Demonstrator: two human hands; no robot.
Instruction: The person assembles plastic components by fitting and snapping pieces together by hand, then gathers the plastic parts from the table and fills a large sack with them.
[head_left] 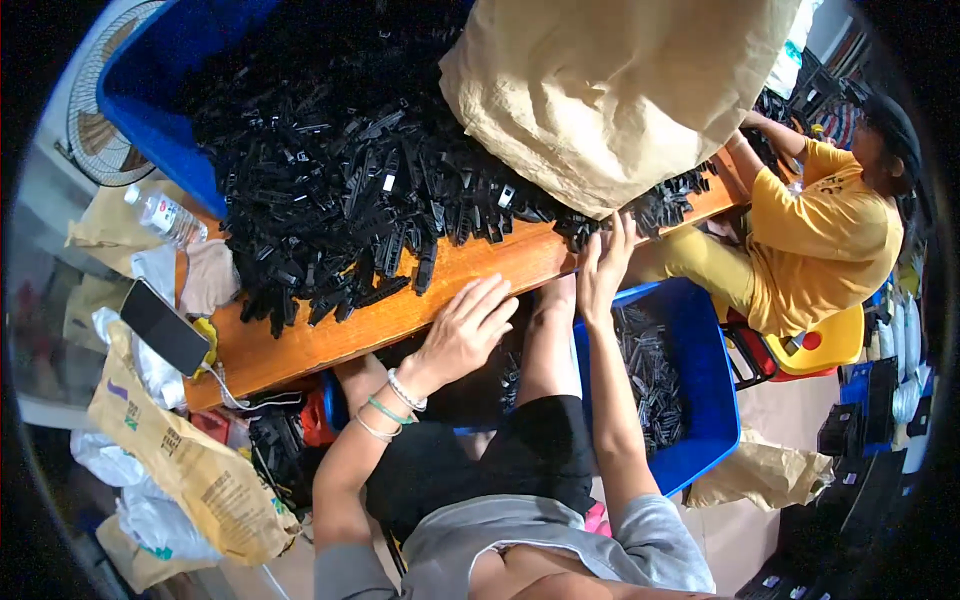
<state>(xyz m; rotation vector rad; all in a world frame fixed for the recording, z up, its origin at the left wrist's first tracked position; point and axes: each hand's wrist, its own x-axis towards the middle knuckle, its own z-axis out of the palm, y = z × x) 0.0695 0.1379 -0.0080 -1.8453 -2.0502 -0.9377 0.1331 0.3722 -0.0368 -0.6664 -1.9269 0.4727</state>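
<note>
Wood bench [330,335], fan [100,120], yellow stool [830,345].

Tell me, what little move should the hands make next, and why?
Probably the right hand should pinch up one black plastic piece from the pile. Its fingertips already reach the pieces by the brown paper sack at the edge of the wooden table, but both hands look empty. The left hand lies flat and open on bare wood, and a blue bin holding similar pieces sits below.

Left hand [465,330] flat, fingers spread; right hand [605,265] stretched forward, seemingly open
</note>
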